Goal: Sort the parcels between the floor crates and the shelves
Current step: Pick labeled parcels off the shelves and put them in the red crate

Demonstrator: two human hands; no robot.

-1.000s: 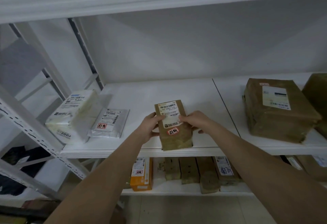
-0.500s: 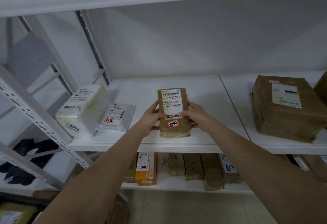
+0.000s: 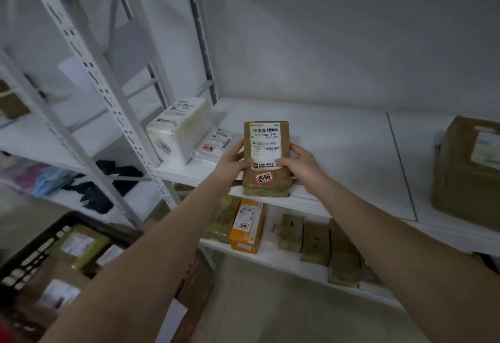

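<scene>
I hold the brown parcel upright at the front edge of the shelf, left hand and right hand gripping its sides, fingers curled round it.

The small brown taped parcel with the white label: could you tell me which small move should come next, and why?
Probably push the small brown taped parcel slightly deeper onto the white shelf board, then let go. It stands on end at the front lip, left hand and right hand gripping its sides, with bare board behind.
</scene>
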